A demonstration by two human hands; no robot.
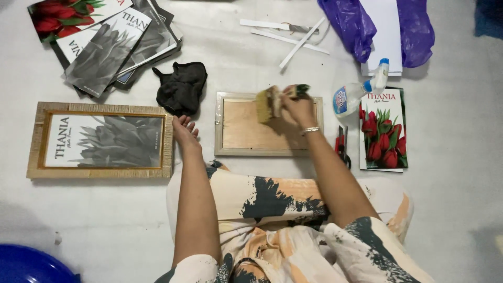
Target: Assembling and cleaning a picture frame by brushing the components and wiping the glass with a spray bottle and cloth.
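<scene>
The right hand (297, 107) grips a brush (268, 102), fingers closed around it, bristles on the wooden frame back (246, 131) lying on the floor. The left hand (184, 130) rests open beside a black cloth (181, 86). Risk: the unbraced frame may slide under pressure.

spray bottle label (341, 99): round, blue-red | purple bag (352, 23): top right

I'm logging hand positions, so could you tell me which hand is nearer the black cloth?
Left. The left hand rests just below the black cloth; the right hand holds a brush over the frame, farther right.
</scene>
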